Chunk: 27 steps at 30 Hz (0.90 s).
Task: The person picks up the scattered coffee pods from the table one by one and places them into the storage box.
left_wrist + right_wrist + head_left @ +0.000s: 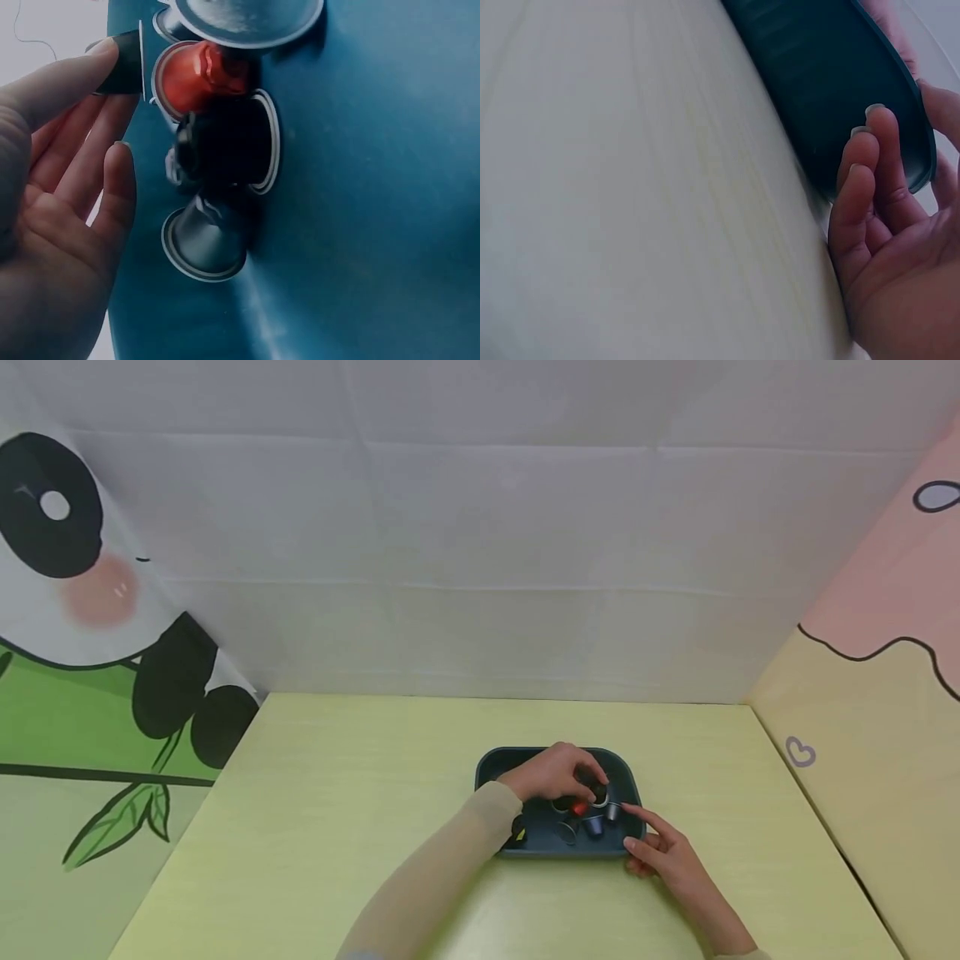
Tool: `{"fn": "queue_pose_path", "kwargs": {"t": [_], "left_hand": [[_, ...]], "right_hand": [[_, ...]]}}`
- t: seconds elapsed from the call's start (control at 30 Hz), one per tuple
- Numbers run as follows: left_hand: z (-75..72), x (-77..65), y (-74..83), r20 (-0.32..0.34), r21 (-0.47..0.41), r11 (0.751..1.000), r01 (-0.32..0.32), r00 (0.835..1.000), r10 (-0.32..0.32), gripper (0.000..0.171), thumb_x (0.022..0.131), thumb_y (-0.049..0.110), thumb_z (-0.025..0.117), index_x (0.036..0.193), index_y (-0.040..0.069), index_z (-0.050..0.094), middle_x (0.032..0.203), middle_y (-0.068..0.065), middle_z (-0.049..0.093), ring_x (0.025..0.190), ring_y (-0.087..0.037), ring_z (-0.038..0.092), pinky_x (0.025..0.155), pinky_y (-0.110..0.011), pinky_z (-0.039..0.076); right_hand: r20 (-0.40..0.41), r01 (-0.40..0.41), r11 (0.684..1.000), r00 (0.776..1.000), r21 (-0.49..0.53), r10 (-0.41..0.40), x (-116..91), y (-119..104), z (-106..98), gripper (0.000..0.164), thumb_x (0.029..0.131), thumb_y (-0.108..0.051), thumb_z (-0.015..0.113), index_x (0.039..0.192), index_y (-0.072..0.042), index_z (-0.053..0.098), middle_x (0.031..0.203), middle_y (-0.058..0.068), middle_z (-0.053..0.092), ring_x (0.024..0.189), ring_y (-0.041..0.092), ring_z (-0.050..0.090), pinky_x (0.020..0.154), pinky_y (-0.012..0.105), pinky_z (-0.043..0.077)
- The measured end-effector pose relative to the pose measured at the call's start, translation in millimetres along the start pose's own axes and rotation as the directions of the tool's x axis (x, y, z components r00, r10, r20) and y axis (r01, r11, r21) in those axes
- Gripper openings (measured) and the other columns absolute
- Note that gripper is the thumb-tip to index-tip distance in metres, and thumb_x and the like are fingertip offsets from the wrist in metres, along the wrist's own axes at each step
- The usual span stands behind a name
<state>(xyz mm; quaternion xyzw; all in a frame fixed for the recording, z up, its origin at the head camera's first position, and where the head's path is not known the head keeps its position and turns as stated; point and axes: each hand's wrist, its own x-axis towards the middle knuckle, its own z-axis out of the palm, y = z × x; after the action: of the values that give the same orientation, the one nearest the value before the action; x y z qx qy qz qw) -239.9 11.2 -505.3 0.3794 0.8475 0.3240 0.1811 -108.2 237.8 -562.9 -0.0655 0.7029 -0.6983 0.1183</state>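
Note:
My left hand [558,772] reaches over a dark blue-green tray [562,854] and pinches a dark coffee capsule [127,66] between thumb and fingertips. Beneath it lie several more capsules: a red capsule [191,79], a black capsule [229,146] and a grey capsule [206,240] show close together in the left wrist view. The head view also has a blue capsule [594,827] near the tray's front right. At that corner my right hand [663,852] holds the tray, index finger at the rim and thumb against the corner; its other fingers curl beside the outer wall.
The tray stands on a pale yellow table [360,793], right of its middle. A plain white backdrop [480,543] rises behind, and printed panels flank both sides. A black capsule with a yellow mark [519,836] lies at the tray's left, beside my left sleeve [450,860].

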Motion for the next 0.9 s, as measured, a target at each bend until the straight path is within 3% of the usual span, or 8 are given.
{"fn": "queue_pose_path", "kwargs": {"t": [0.43, 0.9], "left_hand": [[8.1, 6.4, -2.7, 0.032, 0.012, 1.0, 0.022, 0.999, -0.022, 0.024, 0.085, 0.014, 0.081, 0.109, 0.02, 0.076, 0.099, 0.016, 0.066, 0.084, -0.003, 0.058, 0.076, -0.016, 0.047], [12.7, 8.0, -2.7, 0.052, 0.085, 0.996, 0.033, 0.998, -0.037, 0.027, 0.085, 0.01, 0.081, 0.109, 0.02, 0.076, 0.104, 0.013, 0.067, 0.082, 0.0, 0.058, 0.075, -0.015, 0.048]], "right_hand": [[0.003, 0.003, 1.0, 1.0, 0.002, -0.003, 0, -2, 1, 0.048, 0.098, -0.005, 0.063, 0.144, -0.007, 0.049, 0.073, 0.008, 0.065, 0.063, 0.015, 0.064, 0.059, 0.027, 0.054], [0.009, 0.013, 1.0, 1.0, 0.0, -0.013, 1, -2, 2, 0.048, 0.097, -0.005, 0.063, 0.143, -0.009, 0.05, 0.072, 0.008, 0.065, 0.062, 0.014, 0.064, 0.059, 0.027, 0.054]]}}
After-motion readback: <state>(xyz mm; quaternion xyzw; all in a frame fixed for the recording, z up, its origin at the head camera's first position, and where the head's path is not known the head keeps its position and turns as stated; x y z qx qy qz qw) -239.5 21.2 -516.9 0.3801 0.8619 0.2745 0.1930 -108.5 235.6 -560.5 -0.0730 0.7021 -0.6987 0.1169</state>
